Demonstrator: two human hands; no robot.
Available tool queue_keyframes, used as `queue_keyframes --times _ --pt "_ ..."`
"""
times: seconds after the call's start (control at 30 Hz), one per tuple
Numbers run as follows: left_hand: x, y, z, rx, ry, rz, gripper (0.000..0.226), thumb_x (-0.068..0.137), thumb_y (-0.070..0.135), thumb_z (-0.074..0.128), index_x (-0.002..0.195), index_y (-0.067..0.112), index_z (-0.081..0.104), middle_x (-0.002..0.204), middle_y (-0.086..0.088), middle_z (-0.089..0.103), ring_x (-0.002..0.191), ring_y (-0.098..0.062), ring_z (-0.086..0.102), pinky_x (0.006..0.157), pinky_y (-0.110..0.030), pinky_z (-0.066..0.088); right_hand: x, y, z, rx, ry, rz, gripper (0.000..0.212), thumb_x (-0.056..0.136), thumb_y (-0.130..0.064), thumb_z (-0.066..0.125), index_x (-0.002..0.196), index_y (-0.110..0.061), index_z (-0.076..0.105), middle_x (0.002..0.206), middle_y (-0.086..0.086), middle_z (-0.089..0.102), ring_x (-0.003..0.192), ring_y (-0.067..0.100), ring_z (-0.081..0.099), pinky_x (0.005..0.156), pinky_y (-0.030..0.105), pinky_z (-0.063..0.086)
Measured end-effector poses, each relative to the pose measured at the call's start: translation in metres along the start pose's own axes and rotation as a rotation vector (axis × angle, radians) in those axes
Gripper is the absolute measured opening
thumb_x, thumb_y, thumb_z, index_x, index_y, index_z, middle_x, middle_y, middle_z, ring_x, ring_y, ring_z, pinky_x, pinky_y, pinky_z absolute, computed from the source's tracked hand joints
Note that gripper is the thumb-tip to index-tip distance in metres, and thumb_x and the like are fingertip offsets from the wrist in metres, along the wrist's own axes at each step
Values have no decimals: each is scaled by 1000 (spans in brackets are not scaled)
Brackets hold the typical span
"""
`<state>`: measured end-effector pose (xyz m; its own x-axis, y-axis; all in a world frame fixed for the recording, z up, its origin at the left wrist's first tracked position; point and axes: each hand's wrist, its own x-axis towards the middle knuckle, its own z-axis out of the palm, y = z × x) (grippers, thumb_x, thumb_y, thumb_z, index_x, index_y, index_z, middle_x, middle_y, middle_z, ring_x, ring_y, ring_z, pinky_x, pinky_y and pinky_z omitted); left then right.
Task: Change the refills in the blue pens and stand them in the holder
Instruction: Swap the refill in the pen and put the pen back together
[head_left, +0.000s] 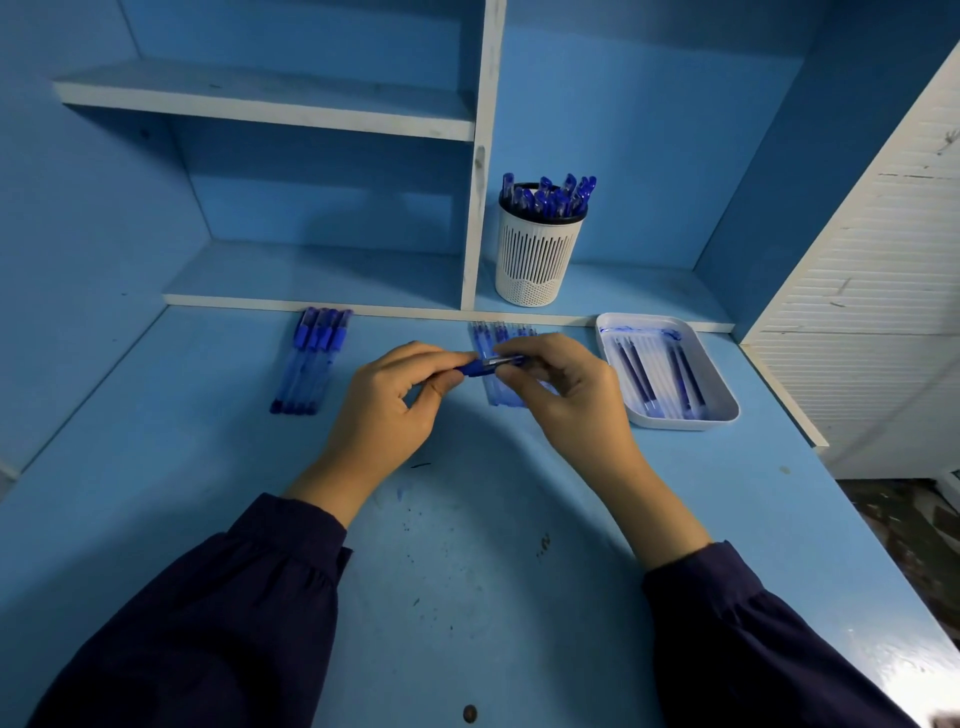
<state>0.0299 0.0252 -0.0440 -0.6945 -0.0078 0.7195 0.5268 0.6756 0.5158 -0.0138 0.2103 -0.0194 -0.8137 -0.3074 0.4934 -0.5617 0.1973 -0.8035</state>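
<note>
- Blue pen held level above the worktop, centre of view, gripped from both ends.
- Left hand curled round the dark-blue end; right hand pinching the clear end with its fingertips.
- Beneath and just behind the hands: row of translucent sticks flat on the worktop; refills or barrels not determinable.
- Well to the left: capped pens lying side by side.
- To the right: white tray containing loose refills, blue ink smeared on its far wall.
- Behind, on the low shelf: white slotted holder, upright, filled with standing pens.
</note>
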Motion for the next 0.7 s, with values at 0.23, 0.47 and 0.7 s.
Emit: queue_keyframes --times 0.23,0.47,0.7 --pt "0 -8 4 11 -1 -52 23 93 6 65 115 8 72 107 4 71 96 -4 65 86 -17 51 1 -3 -5 133 64 7 23 87 3 66 106 -10 69 95 3 68 85 12 65 85 23 51" --pt "11 -29 14 277 -187 -404 40 99 28 56 137 16 58 141 -3 55 129 -22 52 102 -32 42 14 -6 -28 43 287 -94 21 88 1 64 108 -9 65 91 2 65 83 14 62 82 24 49" --pt "34 -42 27 418 -381 -487 52 101 33 46 149 14 41 157 1 35 145 -16 27 116 -28 20 51 -33 -55 -8 525 -242 18 89 0 63 102 -10 57 92 3 64 85 15 63 84 32 52"
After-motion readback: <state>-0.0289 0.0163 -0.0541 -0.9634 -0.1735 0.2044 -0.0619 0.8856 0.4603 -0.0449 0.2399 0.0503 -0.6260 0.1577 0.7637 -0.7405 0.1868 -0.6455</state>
